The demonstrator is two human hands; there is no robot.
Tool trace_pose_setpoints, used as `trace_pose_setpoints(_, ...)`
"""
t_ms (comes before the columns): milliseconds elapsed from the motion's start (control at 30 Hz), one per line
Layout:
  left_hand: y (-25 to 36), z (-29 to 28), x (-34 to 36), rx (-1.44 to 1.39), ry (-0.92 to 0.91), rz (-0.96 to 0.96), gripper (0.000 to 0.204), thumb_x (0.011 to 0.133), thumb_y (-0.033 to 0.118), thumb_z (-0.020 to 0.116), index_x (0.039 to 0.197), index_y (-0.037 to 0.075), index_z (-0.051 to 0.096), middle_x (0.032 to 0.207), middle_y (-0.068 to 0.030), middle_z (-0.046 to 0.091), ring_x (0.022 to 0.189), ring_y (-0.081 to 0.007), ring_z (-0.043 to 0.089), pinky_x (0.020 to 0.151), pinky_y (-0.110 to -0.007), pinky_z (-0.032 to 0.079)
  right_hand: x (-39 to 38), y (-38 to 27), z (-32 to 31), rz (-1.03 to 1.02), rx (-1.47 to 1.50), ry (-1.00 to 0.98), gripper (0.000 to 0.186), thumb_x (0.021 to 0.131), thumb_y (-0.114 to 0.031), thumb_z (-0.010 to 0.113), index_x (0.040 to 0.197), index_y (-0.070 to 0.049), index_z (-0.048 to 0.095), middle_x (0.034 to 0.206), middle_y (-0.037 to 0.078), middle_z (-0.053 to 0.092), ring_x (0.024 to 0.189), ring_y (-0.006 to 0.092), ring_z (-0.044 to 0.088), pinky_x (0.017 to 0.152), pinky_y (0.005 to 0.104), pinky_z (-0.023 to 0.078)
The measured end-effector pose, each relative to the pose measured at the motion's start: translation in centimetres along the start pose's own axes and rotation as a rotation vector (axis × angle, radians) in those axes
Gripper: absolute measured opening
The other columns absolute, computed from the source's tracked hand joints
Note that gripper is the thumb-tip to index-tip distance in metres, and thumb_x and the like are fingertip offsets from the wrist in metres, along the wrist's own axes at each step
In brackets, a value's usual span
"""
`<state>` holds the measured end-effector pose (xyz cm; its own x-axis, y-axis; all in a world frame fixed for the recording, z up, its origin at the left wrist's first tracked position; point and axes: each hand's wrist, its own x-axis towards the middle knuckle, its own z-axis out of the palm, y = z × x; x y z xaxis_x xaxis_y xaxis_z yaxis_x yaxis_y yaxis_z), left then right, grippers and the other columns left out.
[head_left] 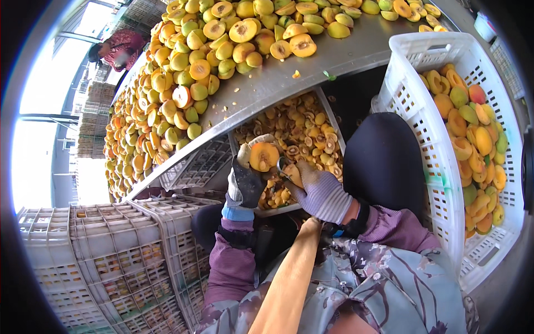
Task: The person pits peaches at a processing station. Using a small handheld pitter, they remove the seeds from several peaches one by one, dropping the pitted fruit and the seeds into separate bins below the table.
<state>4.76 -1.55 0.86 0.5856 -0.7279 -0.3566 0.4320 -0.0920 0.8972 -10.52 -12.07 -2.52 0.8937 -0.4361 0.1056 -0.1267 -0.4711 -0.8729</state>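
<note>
My left hand (248,181), in a grey and dark glove, holds a peach half (263,157) with its cut orange face showing. My right hand (324,193) wears a striped purple-grey glove and is closed around a small pitting tool, whose curved metal end (282,164) is beside the right edge of the peach half. Its grip is mostly hidden by my fingers. Both hands are above a crate of pits and peach scraps (317,131), which sits below the table edge between my knees.
A metal table (256,97) carries a large heap of halved peaches (189,72). At my right stands a white crate (414,111) partly filled with peach halves (470,133). Stacked crates (111,250) are at my left. A long tan strip (289,278) crosses my lap. Another person (123,49) is far left.
</note>
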Motion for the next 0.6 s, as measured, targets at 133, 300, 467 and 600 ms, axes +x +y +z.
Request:
trace_pose_setpoints(133, -1.6, 2.0, -1.9, 0.389, 0.008, 0.173, 0.072, 0.093, 0.064, 0.033, 0.120, 0.000, 0.052, 0.103, -0.0077, 0.062, 0.087, -0.0165, 0.061, 0.080, -0.028, 0.052, -0.1, 0.0, 0.3, -0.048, -0.085, -0.057, 0.036, 0.086, -0.027, 0.061, 0.099, 0.001, 0.043, 0.064, 0.021, 0.059, 0.058, 0.0409, 0.060, 0.051, 0.0476, 0.049)
trace_pose_setpoints(300, -2.7, 3.4, -2.6, 0.018, 0.028, 0.144, 0.082, 0.087, 0.073, 0.033, 0.110, -0.002, 0.057, 0.091, -0.0074, 0.061, 0.082, -0.0180, 0.061, 0.077, -0.027, 0.051, -0.9, -0.6, 0.2, -0.049, -0.071, -0.139, 0.037, 0.085, -0.024, 0.062, 0.103, 0.002, 0.044, 0.065, 0.022, 0.059, 0.059, 0.0417, 0.060, 0.052, 0.0475, 0.049)
trace_pose_setpoints(467, -2.9, 3.8, -2.9, -0.021, 0.164, 0.148, 0.077, 0.092, 0.067, 0.027, 0.093, -0.002, 0.061, 0.085, -0.0118, 0.063, 0.082, -0.0215, 0.061, 0.077, -0.029, 0.050, -1.4, 0.0, 0.4, -0.085, -0.017, -0.208, 0.036, 0.086, -0.024, 0.060, 0.105, 0.003, 0.046, 0.069, 0.023, 0.060, 0.066, 0.0412, 0.062, 0.058, 0.0467, 0.050)
trace_pose_setpoints(600, -1.7, 3.6, -3.2, 0.186, 0.143, 0.177, 0.075, 0.095, 0.062, 0.029, 0.087, -0.004, 0.063, 0.080, -0.0123, 0.064, 0.075, -0.0203, 0.061, 0.072, -0.029, 0.050, -1.1, -1.0, -0.8, 0.014, 0.045, -0.402, 0.035, 0.088, -0.026, 0.057, 0.103, 0.004, 0.051, 0.073, 0.025, 0.062, 0.072, 0.0417, 0.062, 0.065, 0.0464, 0.051)
